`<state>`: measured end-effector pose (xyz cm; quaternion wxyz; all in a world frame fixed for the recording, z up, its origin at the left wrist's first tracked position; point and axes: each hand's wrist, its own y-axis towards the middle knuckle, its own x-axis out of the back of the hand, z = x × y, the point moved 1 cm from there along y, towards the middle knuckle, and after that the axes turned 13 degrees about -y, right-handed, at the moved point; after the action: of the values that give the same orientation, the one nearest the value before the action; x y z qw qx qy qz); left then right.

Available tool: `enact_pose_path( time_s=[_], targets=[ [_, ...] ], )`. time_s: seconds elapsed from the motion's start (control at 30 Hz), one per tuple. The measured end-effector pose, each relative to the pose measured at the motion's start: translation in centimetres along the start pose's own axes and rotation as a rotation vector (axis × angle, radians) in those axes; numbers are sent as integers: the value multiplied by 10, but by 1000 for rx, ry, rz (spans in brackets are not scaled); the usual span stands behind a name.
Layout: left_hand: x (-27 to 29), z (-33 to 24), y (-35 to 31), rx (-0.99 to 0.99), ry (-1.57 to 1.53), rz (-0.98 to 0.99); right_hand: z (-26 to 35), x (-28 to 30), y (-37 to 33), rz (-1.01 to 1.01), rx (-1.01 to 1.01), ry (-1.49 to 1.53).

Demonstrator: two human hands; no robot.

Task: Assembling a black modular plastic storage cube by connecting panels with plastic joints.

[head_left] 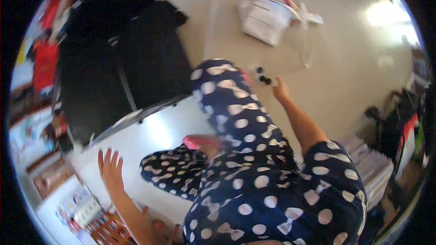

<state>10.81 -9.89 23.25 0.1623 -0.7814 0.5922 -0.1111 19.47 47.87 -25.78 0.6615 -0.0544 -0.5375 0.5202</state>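
Note:
My left hand [111, 170] is raised on the left with its fingers spread, holding nothing. It hangs near the big black panel [150, 50], apart from its lower edge. On the other side, my right arm reaches forward past my bent knee. My right hand [280, 90] looks closed at the fingertips, by a small clear thing with several black round parts [265, 80]. Blur hides exactly what this thing is and how the fingers grip it.
A white box or bag [267, 18] with red on top and a clear strap lies on the beige floor ahead. Stacked papers or cartons [368, 165] and dark bags [395, 113] stand at the right. Shelves with red items [45, 63] and a wooden chair [111, 229] line the left.

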Motion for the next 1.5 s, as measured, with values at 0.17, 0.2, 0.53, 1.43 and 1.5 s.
enact_pose_path(
  time_s=[0.17,0.2,0.53,1.43,1.5],
  targets=[
    [-48,-17,24,-378,221,-41,54,96,-25,-188,367,434],
    [-52,-29,19,-480,295,-15,95,126,-44,-161,428,534],
    [-76,-107,94,-369,153,24,345,213,-293,-84,1245,228],
    [-118,-58,-68,-693,913,475,467,217,-212,-419,1160,331],
    [-129,-58,-68,-676,777,579,459,217,-232,-676,1263,288]
  ],
)
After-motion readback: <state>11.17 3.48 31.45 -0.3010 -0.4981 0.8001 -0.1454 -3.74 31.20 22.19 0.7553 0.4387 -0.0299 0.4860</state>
